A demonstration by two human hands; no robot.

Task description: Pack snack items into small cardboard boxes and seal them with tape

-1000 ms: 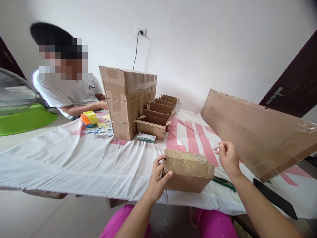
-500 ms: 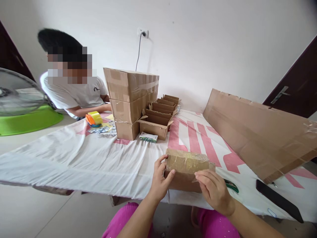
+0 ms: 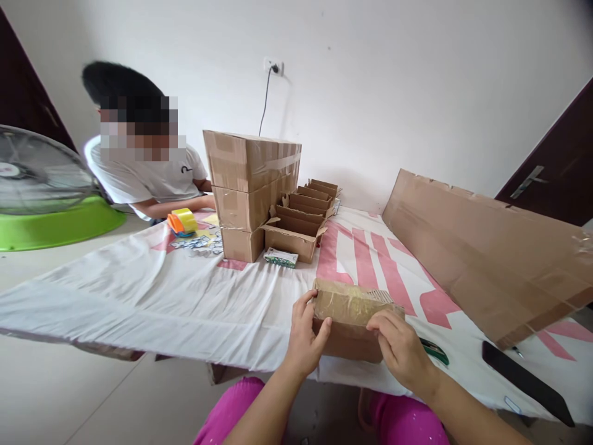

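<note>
On the cloth in front of me stands a small brown cardboard box (image 3: 352, 339) with crinkled clear packing tape (image 3: 345, 303) across its top. My left hand (image 3: 308, 330) grips the box's left end, thumb on the front face and fingers behind the corner. At the front top edge, toward the right, my right hand (image 3: 401, 346) is closed in a pinch on the tape's edge; the fingertips partly hide that spot. Just right of this hand lies a green box cutter (image 3: 434, 351).
Taped boxes (image 3: 234, 204) stand stacked beyond, beside a row of open boxes (image 3: 296, 241) and a small green-white packet (image 3: 281, 258). Tape rolls (image 3: 181, 221) lie near a co-worker (image 3: 148, 179). Rightward are a large cardboard sheet (image 3: 472, 247) and a black phone (image 3: 528, 383).
My right fingertips have moved in closer against the box's top front edge, and the loose bit of tape at them no longer shows. The camera view has shifted slightly; my left hand keeps its grip.
</note>
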